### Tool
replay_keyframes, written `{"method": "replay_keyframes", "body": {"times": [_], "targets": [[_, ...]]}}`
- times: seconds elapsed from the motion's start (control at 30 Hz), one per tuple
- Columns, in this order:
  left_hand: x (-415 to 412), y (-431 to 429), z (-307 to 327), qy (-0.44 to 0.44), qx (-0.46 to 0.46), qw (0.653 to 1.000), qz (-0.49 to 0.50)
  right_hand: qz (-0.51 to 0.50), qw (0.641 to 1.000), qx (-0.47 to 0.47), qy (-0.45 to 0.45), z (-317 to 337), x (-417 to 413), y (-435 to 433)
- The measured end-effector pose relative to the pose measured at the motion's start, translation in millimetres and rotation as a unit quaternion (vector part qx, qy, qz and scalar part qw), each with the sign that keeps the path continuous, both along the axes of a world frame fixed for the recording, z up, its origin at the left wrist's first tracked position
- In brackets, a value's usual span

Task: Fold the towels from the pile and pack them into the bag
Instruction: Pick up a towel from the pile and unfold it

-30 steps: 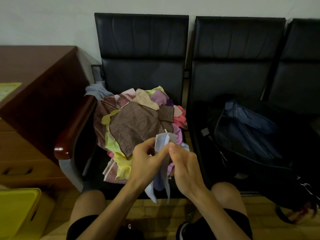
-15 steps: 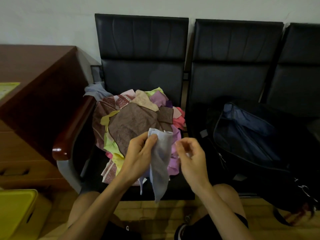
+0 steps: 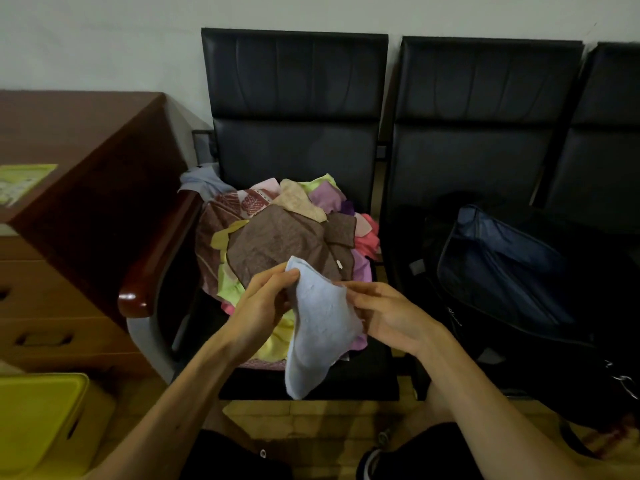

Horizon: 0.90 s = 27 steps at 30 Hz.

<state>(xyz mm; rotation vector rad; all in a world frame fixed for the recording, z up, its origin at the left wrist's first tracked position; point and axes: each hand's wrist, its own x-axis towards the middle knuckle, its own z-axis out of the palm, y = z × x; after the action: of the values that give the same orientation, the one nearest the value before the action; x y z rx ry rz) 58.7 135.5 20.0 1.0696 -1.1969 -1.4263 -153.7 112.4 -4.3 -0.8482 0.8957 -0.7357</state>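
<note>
— Where's the towel?
— The blue towel point(image 3: 318, 334) hangs before the pile point(image 3: 277, 237) on the seat point(image 3: 360, 382); left hand point(image 3: 263, 299) fingers pinch its top corner, right hand point(image 3: 388, 317) fingers pinch its right edge
— The bag point(image 3: 512, 271)?
— Open, on the next seat

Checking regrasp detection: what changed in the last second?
The right hand let go of the light blue towel, then took its right edge again; the towel now hangs spread wider. The left hand kept its pinch. The pile and bag stayed put.
</note>
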Motion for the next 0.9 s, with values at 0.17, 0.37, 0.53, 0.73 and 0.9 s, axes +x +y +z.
{"method": "replay_keyframes", "body": {"times": [0.17, 0.37, 0.53, 0.73, 0.9], "targets": [[8, -1, -7, 0.006, 0.046, 0.998, 0.046, -0.043, 0.996, -0.057, 0.047, 8, 5, 6], [1, 5, -19, -0.010, 0.046, 0.999, 0.022, -0.134, 0.941, -0.275, 0.146, 42, 7, 13], [-3, 7, -21, -0.014, -0.042, 0.999, -0.011, -0.148, 0.905, -0.348, 0.193, 54, 7, 21], [-3, 6, -9, -0.082, -0.119, 0.988, 0.045, -0.194, 0.893, -0.344, 0.215, 56, -11, 26], [-19, 8, 5, -0.091, -0.167, 0.981, 0.035, -0.224, 0.928, -0.269, 0.129, 49, -14, 29]]}}
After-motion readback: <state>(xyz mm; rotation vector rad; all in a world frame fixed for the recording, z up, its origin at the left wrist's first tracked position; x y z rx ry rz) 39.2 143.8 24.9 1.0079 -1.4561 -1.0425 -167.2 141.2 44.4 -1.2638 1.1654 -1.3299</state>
